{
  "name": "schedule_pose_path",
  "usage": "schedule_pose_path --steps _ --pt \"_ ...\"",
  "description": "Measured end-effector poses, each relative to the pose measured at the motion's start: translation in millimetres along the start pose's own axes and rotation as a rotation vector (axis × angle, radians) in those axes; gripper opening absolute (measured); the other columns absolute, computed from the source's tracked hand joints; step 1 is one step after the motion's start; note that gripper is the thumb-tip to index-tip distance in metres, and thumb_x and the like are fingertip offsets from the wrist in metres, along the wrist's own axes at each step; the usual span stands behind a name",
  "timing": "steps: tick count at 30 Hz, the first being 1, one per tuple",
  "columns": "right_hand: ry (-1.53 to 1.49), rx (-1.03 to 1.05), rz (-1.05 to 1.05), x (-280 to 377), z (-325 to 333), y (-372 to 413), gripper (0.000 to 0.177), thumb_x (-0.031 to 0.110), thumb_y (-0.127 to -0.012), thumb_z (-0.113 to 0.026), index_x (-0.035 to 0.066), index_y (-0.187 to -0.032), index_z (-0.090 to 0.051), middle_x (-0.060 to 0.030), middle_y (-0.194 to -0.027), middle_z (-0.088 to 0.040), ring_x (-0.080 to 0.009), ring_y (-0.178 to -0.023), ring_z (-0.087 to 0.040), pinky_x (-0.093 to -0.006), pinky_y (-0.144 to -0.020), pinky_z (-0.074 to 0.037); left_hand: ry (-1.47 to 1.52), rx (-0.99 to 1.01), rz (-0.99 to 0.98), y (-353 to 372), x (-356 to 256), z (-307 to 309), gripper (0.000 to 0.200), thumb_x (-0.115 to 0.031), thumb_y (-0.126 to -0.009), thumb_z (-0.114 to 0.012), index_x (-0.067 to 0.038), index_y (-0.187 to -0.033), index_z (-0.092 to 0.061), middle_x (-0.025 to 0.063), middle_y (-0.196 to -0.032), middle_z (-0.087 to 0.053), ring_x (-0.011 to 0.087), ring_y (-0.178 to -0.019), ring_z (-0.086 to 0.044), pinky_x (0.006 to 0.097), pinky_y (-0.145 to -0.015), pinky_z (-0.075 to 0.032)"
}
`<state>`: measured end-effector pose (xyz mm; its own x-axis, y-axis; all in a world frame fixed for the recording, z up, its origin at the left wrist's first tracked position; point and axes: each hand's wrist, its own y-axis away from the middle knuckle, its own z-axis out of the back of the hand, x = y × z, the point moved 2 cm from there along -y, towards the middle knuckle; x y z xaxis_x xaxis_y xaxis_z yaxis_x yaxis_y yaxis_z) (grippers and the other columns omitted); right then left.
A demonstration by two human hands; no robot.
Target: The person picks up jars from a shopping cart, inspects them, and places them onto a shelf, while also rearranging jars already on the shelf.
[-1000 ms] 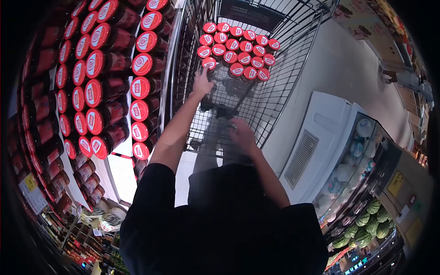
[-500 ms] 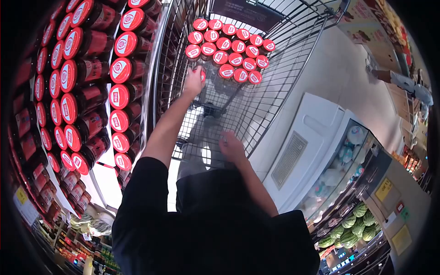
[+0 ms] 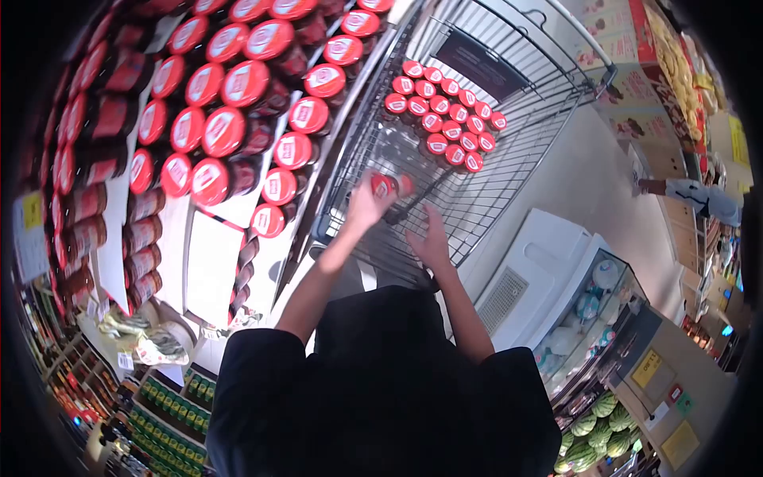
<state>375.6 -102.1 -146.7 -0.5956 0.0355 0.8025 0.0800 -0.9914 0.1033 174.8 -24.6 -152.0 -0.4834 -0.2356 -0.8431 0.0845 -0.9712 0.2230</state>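
Observation:
My left hand [image 3: 366, 205] is closed around a jar with a red lid [image 3: 383, 185] over the near part of the shopping cart [image 3: 497, 67]; motion blurs its far side. To the right of it, my right hand [image 3: 431, 240] is held with its fingers apart and nothing in them, also over the near end of the cart. Farther inside the cart, rows of red-lidded jars [image 3: 452, 128] stand upright, packed close together, with white labels on their lids.
On my left, a tiered display holds stacked red-lidded jars [image 3: 223, 131]. A white chest freezer [image 3: 544, 250] stands to the right of the cart, with watermelons [image 3: 600, 433] beyond its near end. A person [image 3: 699, 199] is farther off at the right.
My left hand has drawn back from the row of jars towards me, with a jar in it. My right hand has come nearer to it. The view has turned towards the display.

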Motion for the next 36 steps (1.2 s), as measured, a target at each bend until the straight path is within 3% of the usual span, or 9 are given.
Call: schedule_pose_path --steps 2,5,8,13,18,23,27,32,36 --pt "0.118 -0.036 0.244 24.9 2.3 -9.1 0.099 0.023 -0.067 -0.089 0.0 -0.149 -0.038 -0.0242 -0.149 -0.043 -0.0435 -0.135 -0.044 -0.0479 -0.112 -0.038 0.065 0.04 -0.014 37.3 -26.9 37.0 0.057 -0.025 -0.077 -0.081 -0.003 -0.122 -0.055 0.0257 -0.101 -0.07 0.0426 -0.099 -0.069 0.0468 -0.085 -0.055" --pt "0.151 -0.024 0.327 62.5 6.5 -8.6 0.102 0.026 -0.065 -0.091 0.002 -0.149 -0.039 -0.0228 -0.152 -0.04 -0.0441 -0.134 -0.045 -0.0494 -0.111 -0.038 0.133 0.045 0.021 69.0 -45.3 76.5 0.058 -0.024 -0.079 -0.08 -0.004 -0.127 -0.055 0.0224 -0.104 -0.07 0.0397 -0.101 -0.069 0.0448 -0.088 -0.055" --pt "0.093 0.025 0.407 99.6 -8.3 7.5 0.092 0.027 -0.06 -0.094 0.002 -0.138 -0.051 -0.0214 -0.134 -0.057 -0.04 -0.118 -0.059 -0.0465 -0.1 -0.048 0.121 0.001 -0.161 119.3 -52.1 122.2 0.057 -0.028 -0.082 -0.078 -0.005 -0.128 -0.054 0.0217 -0.105 -0.07 0.0386 -0.1 -0.07 0.0427 -0.088 -0.055" --pt "-0.08 0.205 0.45 188.5 -41.9 48.0 0.074 0.026 -0.061 -0.095 0.001 -0.122 -0.062 -0.016 -0.106 -0.071 -0.0317 -0.09 -0.072 -0.0401 -0.082 -0.057 0.152 0.065 0.008 189.6 -79.6 231.4 0.063 -0.029 -0.083 -0.079 -0.006 -0.135 -0.053 0.0202 -0.114 -0.068 0.0346 -0.108 -0.068 0.0398 -0.091 -0.055" --pt "-0.279 0.61 0.381 252.3 -88.1 73.4 0.068 0.024 -0.063 -0.093 0.001 -0.12 -0.064 -0.012 -0.104 -0.072 -0.0209 -0.099 -0.071 -0.0366 -0.087 -0.055 0.173 -0.023 -0.141 276.2 -51.6 305.0 0.086 -0.023 -0.079 -0.086 -0.006 -0.151 -0.042 0.016 -0.15 -0.049 0.0286 -0.135 -0.053 0.0405 -0.106 -0.05" --pt "-0.38 1.022 0.566 322.2 -137.2 81.9 0.063 0.011 -0.06 -0.083 0.0 -0.119 -0.065 -0.0086 -0.105 -0.072 -0.0185 -0.097 -0.068 -0.0331 -0.09 -0.052 0.528 -0.158 -0.205 333.8 -20.6 352.4 0.094 -0.017 -0.077 -0.087 -0.008 -0.155 -0.035 0.0149 -0.153 -0.045 0.0268 -0.141 -0.047 0.0427 -0.115 -0.043" --pt "-0.793 1.428 0.257 392.0 -184.5 93.8 0.053 0.013 -0.065 -0.076 -0.002 -0.115 -0.065 -0.0091 -0.104 -0.07 -0.0188 -0.096 -0.067 -0.0319 -0.091 -0.051 0.767 -0.293 -0.228 353.9 8.1 371.3 0.109 0.002 -0.074 -0.085 -0.011 -0.16 -0.02 0.0154 -0.153 -0.042 0.0255 -0.144 -0.042 0.0443 -0.119 -0.038" --pt "-0.884 1.451 0.085 429.3 -236.1 96.9 0.066 0.008 -0.08 -0.072 -0.003 -0.139 -0.044 -0.014 -0.11 -0.067 -0.0166 -0.085 -0.07 -0.0285 -0.054 -0.056 0.605 -0.685 -0.349 352.8 19.7 415.7 0.105 0.01 -0.076 -0.08 -0.005 -0.158 -0.018 0.0172 -0.143 -0.051 0.0269 -0.132 -0.055 0.0427 -0.112 -0.046" --pt "-0.928 0.992 0.237 475.9 -250.3 85.7 0.053 0.007 -0.094 -0.07 0.0 -0.14 -0.045 -0.0176 -0.134 -0.055 -0.0131 -0.077 -0.066 -0.0253 -0.06 -0.056 0.482 -1.004 -0.381 329.1 5.8 461.5 0.092 0.006 -0.079 -0.08 -0.001 -0.152 -0.024 0.022 -0.14 -0.052 0.0262 -0.125 -0.06 0.0387 -0.105 -0.053"
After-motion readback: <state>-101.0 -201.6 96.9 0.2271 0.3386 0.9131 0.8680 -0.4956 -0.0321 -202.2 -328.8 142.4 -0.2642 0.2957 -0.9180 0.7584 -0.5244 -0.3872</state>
